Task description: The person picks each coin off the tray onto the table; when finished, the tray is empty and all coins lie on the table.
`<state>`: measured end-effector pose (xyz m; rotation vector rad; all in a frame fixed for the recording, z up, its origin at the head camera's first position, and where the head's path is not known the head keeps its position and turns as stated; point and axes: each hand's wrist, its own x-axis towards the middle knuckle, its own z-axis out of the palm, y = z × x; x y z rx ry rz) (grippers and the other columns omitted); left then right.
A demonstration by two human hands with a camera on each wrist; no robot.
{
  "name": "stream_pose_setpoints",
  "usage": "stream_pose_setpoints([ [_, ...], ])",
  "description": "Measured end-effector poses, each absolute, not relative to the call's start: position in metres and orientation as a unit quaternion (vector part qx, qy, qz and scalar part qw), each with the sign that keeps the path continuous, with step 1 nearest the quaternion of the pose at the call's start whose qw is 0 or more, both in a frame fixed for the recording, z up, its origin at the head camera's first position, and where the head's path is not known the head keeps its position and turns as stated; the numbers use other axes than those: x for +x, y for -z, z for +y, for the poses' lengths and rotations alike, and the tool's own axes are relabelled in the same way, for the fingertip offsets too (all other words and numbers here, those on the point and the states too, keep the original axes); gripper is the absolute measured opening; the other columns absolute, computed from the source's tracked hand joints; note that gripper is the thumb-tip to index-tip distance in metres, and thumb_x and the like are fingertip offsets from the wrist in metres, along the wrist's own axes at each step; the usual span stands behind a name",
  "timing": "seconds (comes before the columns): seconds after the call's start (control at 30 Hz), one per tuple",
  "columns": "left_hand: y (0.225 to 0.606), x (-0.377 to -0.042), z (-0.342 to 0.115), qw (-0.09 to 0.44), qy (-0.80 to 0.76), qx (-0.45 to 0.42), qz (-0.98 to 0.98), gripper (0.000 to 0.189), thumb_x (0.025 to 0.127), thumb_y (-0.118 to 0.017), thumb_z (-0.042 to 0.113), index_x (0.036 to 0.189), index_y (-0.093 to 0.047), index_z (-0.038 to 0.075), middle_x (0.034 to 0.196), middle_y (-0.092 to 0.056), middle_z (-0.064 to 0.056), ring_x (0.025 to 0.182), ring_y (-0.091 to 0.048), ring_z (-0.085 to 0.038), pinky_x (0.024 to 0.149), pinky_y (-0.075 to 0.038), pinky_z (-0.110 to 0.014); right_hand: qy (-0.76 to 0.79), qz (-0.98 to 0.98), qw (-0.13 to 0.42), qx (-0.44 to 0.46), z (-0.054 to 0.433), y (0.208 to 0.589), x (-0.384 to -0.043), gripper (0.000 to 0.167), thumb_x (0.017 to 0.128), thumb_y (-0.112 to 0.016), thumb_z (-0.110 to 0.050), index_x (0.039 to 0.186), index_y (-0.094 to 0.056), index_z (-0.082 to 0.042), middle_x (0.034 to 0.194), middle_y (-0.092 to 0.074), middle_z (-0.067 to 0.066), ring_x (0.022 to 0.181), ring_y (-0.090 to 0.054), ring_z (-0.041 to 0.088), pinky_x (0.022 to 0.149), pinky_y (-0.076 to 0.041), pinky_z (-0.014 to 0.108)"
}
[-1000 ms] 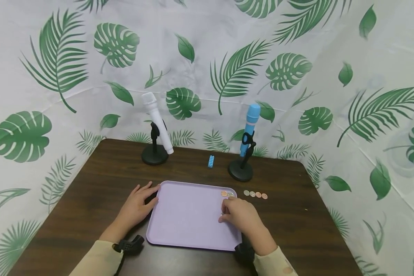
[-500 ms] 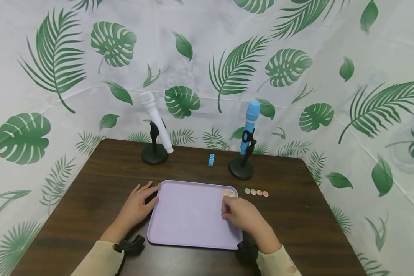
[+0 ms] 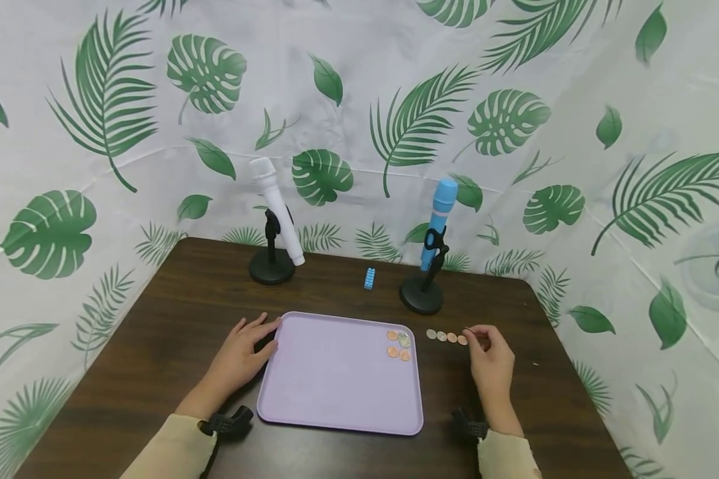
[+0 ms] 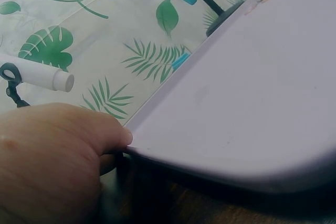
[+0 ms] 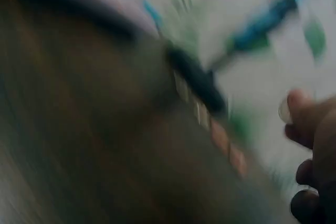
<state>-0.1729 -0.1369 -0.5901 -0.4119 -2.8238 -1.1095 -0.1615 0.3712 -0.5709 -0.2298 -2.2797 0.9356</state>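
Note:
On the table lies a lilac tray (image 3: pixel 335 379), with several copper and silver coins (image 3: pixel 392 351) grouped in its upper right corner. My left hand (image 3: pixel 236 359) rests at the tray's left edge, fingers spread; in the left wrist view a fingertip touches the rim. Right of the tray runs a row of silver and copper coins (image 3: pixel 441 336). At the right end of that row is my right hand (image 3: pixel 492 362), thumb and forefinger together. In the blurred right wrist view they pinch a pale round coin (image 5: pixel 284 110); its face is unclear.
Behind the tray, a white microphone (image 3: pixel 280 213) leans in a black stand at left. A blue microphone (image 3: pixel 439 219) stands in another at right. Between them lies a small blue studded block (image 3: pixel 369 279). A leaf-print cloth (image 3: pixel 359 133) hangs behind the table.
My right hand has moved right from over the tray to the end of the coin row, uncovering the coins in the tray. My left hand has stayed at the tray's edge.

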Motion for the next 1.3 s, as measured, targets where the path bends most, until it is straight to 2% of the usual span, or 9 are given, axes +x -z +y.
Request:
stream_pose_setpoints([
  [0.13, 0.589, -0.173, -0.137, 0.039, 0.360, -0.139, -0.922, 0.053, 0.106, -0.070, 0.023, 0.156, -0.061, 0.013, 0.159, -0.062, -0.013, 0.160, -0.044, -0.040, 0.135, -0.016, -0.068, -0.412, -0.841, 0.317, -0.149, 0.400, 0.587, -0.156, 0.017, 0.099, -0.083, -0.023, 0.099, -0.076, -0.007, 0.086, -0.069, 0.000, 0.070, -0.053, 0.006, 0.061, -0.041, 0.016],
  [0.3, 0.590, -0.171, -0.141, 0.033, 0.364, -0.137, -0.921, 0.053, 0.106, -0.070, 0.023, 0.157, -0.060, 0.013, 0.160, -0.061, -0.014, 0.161, -0.042, -0.041, 0.136, -0.015, -0.068, -0.455, -0.814, 0.310, -0.185, 0.414, 0.590, -0.151, 0.023, 0.098, -0.084, -0.028, 0.101, -0.080, -0.006, 0.082, -0.075, -0.010, 0.072, -0.059, 0.003, 0.062, -0.045, 0.014],
  [0.6, 0.593, -0.166, -0.137, 0.033, 0.375, -0.127, -0.918, 0.053, 0.106, -0.071, 0.024, 0.157, -0.060, 0.015, 0.161, -0.060, -0.012, 0.161, -0.042, -0.040, 0.136, -0.015, -0.069, -0.396, -0.855, 0.276, -0.190, 0.420, 0.581, -0.153, 0.019, 0.100, -0.082, -0.023, 0.110, -0.081, -0.007, 0.099, -0.081, 0.015, 0.075, -0.056, -0.004, 0.065, -0.043, 0.012],
  [0.73, 0.593, -0.167, -0.136, 0.035, 0.378, -0.129, -0.916, 0.053, 0.106, -0.071, 0.023, 0.157, -0.061, 0.014, 0.161, -0.060, -0.013, 0.161, -0.042, -0.040, 0.135, -0.015, -0.069, -0.383, -0.870, 0.253, -0.182, 0.419, 0.578, -0.153, 0.016, 0.099, -0.081, -0.019, 0.111, -0.077, -0.010, 0.099, -0.081, 0.015, 0.072, -0.054, -0.001, 0.061, -0.042, 0.017],
  [0.9, 0.592, -0.172, -0.137, 0.030, 0.379, -0.126, -0.916, 0.053, 0.106, -0.070, 0.026, 0.157, -0.060, 0.015, 0.161, -0.060, -0.012, 0.162, -0.041, -0.039, 0.136, -0.014, -0.068, -0.339, -0.897, 0.232, -0.165, 0.417, 0.577, -0.156, 0.009, 0.101, -0.081, -0.023, 0.105, -0.082, -0.016, 0.101, -0.083, 0.009, 0.082, -0.066, 0.013, 0.066, -0.044, 0.019],
  [0.97, 0.591, -0.173, -0.138, 0.029, 0.378, -0.126, -0.917, 0.054, 0.106, -0.070, 0.026, 0.158, -0.060, 0.015, 0.161, -0.060, -0.011, 0.162, -0.041, -0.039, 0.136, -0.013, -0.068, -0.325, -0.903, 0.230, -0.163, 0.416, 0.577, -0.157, 0.010, 0.101, -0.080, -0.024, 0.105, -0.085, -0.016, 0.106, -0.085, 0.009, 0.092, -0.073, 0.022, 0.073, -0.049, 0.024],
  [1.07, 0.592, -0.175, -0.138, 0.030, 0.375, -0.130, -0.917, 0.054, 0.106, -0.070, 0.026, 0.158, -0.060, 0.015, 0.161, -0.061, -0.012, 0.162, -0.041, -0.039, 0.136, -0.014, -0.068, -0.306, -0.910, 0.229, -0.163, 0.414, 0.579, -0.157, 0.013, 0.102, -0.079, -0.023, 0.107, -0.086, -0.014, 0.112, -0.085, 0.013, 0.105, -0.077, 0.036, 0.087, -0.058, 0.042],
  [1.17, 0.592, -0.175, -0.137, 0.031, 0.373, -0.133, -0.917, 0.054, 0.106, -0.070, 0.025, 0.157, -0.060, 0.014, 0.160, -0.061, -0.012, 0.161, -0.042, -0.040, 0.135, -0.015, -0.069, -0.290, -0.916, 0.232, -0.153, 0.412, 0.581, -0.156, 0.014, 0.101, -0.079, -0.018, 0.110, -0.086, -0.009, 0.113, -0.083, 0.018, 0.112, -0.076, 0.043, 0.096, -0.058, 0.059],
  [1.3, 0.591, -0.176, -0.136, 0.029, 0.373, -0.133, -0.918, 0.053, 0.106, -0.070, 0.027, 0.158, -0.060, 0.014, 0.161, -0.060, -0.011, 0.162, -0.042, -0.039, 0.136, -0.015, -0.068, -0.272, -0.922, 0.238, -0.138, 0.410, 0.583, -0.155, 0.013, 0.101, -0.078, -0.014, 0.110, -0.085, -0.007, 0.109, -0.080, 0.019, 0.106, -0.076, 0.042, 0.095, -0.057, 0.060],
])
